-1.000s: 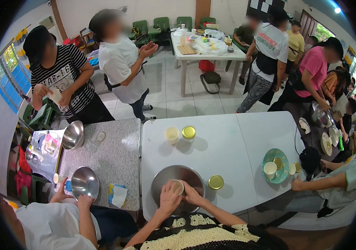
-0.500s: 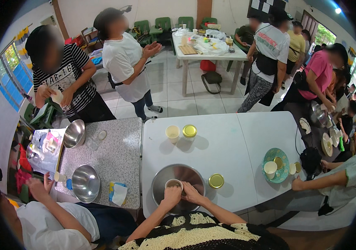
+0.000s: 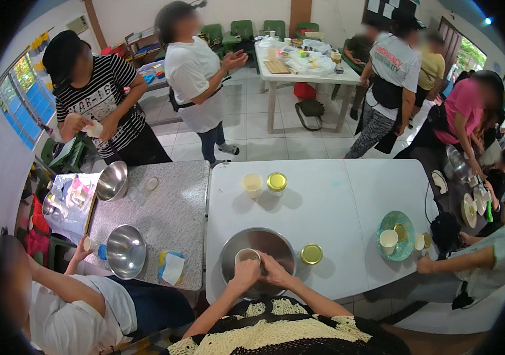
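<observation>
A wide steel mixing bowl (image 3: 282,244) stands at the near edge of the white table. Over it is a pale paper cup (image 3: 247,255), its mouth facing up toward me. My left hand (image 3: 245,273) is closed at the cup's near rim, the knuckles covering that side; its fingertips are hidden. My right hand (image 3: 275,273) curls round the cup's right side, thumb nearer me. Just right of the bowl sits a jar with a gold lid (image 3: 311,254). Farther back, another paper cup (image 3: 253,185) stands beside a second gold-lidded jar (image 3: 277,181).
At right a teal patterned plate (image 3: 395,254) holds cups, beside a black bag (image 3: 445,231) and a seated person. The speckled table at left carries steel bowls (image 3: 126,252) and a blue-yellow packet (image 3: 171,267). A person in white sits near left; others stand beyond.
The whole view has shifted slightly, moving the tables a little rightward in the picture. Both my hands remain at the cup over the bowl. The person at near left has leaned in toward the table.
</observation>
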Motion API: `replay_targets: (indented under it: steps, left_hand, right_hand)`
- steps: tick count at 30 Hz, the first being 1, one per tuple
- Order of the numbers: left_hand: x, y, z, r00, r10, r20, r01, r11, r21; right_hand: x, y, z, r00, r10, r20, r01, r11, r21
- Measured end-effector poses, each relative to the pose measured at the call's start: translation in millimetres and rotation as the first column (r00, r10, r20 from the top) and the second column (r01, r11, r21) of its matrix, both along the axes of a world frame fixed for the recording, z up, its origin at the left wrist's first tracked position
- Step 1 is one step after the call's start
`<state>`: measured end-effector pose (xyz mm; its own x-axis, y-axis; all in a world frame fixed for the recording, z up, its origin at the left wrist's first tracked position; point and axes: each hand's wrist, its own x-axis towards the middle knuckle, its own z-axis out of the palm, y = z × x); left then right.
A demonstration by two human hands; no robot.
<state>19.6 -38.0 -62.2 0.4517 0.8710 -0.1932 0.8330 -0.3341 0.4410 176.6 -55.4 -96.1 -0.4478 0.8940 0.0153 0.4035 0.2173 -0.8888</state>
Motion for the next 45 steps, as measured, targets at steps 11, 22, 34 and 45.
replay_targets:
  steps: [11, 22, 34, 45]
  left_hand:
    - [0.1, -5.9, 87.1, 0.975, 0.017, 0.223, -0.015, 1.000, -0.012]
    - [-38.9, 4.9, 127.5, 0.618, 0.400, 0.677, -0.435, 0.891, -0.129]
    - [-18.1, 0.7, 75.9, 0.917, -0.026, 0.398, 0.036, 0.999, -0.018]
    - [-8.1, 2.3, -29.1, 0.955, -0.290, 0.059, 0.281, 0.952, 0.120]
  right_hand:
    - [3.2, 20.9, -13.1, 0.970, -0.086, -0.229, 0.154, 0.941, 0.302]
    - [7.4, 9.0, 48.2, 0.872, -0.395, -0.289, 0.388, 0.918, -0.083]
    - [9.0, 7.4, -12.0, 0.992, -0.033, -0.124, 0.059, 0.974, 0.217]
    - [13.5, 7.7, -30.9, 0.994, -0.034, 0.106, 0.027, 0.997, 0.073]
